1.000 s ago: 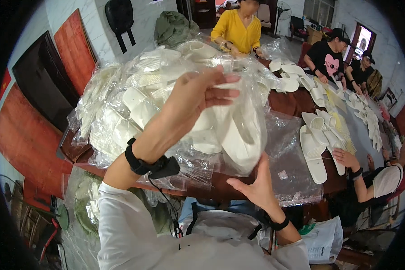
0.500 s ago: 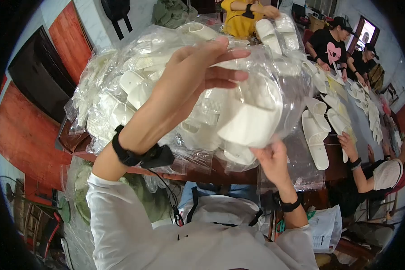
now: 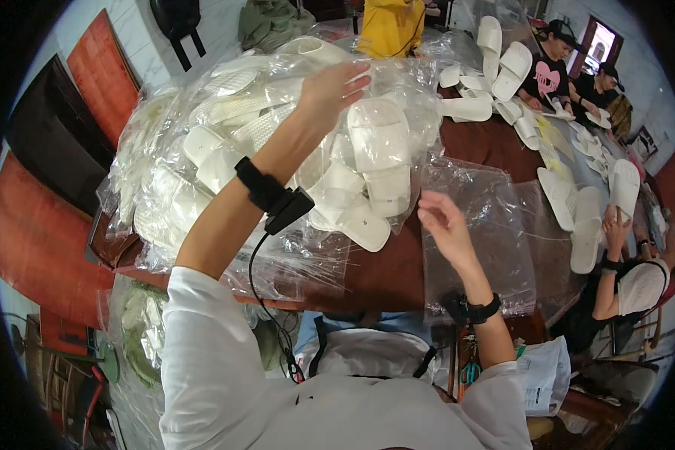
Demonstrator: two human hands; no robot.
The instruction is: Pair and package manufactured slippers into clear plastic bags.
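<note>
A pair of white slide slippers [image 3: 383,146] in a clear plastic bag lies at the right side of a heap of bagged white slippers [image 3: 229,124]. My left hand [image 3: 333,91] is over the heap, just beyond the top left of that pair. Its fingers are stretched out and hold nothing I can see. My right hand [image 3: 444,223], fingers loosely bent and apart, is over a flat clear plastic bag [image 3: 476,259] near the table's front edge. Both wrists carry black straps; the left one bears a small black device [image 3: 287,210] with a cable.
Loose white slippers [image 3: 508,71] lie along the table's far right. A co-worker's hand [image 3: 616,229] at the right holds a slipper [image 3: 623,185]. Two people in black caps work farther back. The brown table top [image 3: 481,144] shows between. Teal-handled scissors [image 3: 469,373] hang below the edge.
The bagged pair has gone from my hands onto the heap. My left hand has moved up and left, my right hand slightly up, releasing it. Co-workers have shifted slippers at the right.
</note>
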